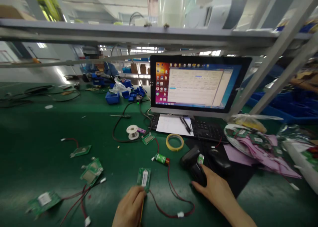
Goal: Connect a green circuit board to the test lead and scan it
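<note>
My left hand (130,205) is closed on the lower end of a green circuit board (144,178) with a white barcode label. Red and black wires run from near that board to a white connector (181,214). My right hand (215,187) is around the handle of a black barcode scanner (195,165), thumb on the near side; its other fingers are partly hidden. A small green-and-white item (200,159) shows just behind the scanner. Between the hands and farther back lies a green-wrapped battery (161,159) with red wires.
More circuit boards with wires (91,172) lie at the left. Beyond are a yellow tape roll (175,143), a solder spool (132,132), a keyboard (208,130) and a monitor (196,84). A mouse (220,160) sits at the right. A shelf (124,31) crosses overhead; a person (106,68) sits opposite.
</note>
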Demonstrator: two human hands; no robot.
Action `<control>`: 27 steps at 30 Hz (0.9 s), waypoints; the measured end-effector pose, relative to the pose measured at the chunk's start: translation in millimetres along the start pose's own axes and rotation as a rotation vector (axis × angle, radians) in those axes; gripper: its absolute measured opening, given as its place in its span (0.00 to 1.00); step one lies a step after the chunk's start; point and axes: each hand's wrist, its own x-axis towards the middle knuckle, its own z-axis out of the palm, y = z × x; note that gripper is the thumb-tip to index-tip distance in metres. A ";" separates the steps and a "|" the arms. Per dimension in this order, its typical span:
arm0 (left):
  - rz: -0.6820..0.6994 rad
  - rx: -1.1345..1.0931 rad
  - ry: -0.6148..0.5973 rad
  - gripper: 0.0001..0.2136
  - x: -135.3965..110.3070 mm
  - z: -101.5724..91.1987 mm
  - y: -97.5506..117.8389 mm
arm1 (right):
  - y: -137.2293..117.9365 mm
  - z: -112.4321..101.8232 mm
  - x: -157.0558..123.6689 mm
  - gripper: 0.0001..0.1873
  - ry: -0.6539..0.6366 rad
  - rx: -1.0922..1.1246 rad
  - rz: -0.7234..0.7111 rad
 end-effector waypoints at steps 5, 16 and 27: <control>0.032 0.141 0.024 0.07 3.1 -1.9 7.0 | -34.9 -30.0 -6.2 0.30 -0.160 0.404 0.068; -0.032 0.144 -0.041 0.07 3.3 -3.8 11.2 | -125.7 -66.4 -59.7 0.23 -0.922 1.764 0.175; -0.061 0.129 -0.066 0.08 3.7 -3.3 11.5 | -132.5 -55.4 -49.4 0.19 -0.984 1.781 0.201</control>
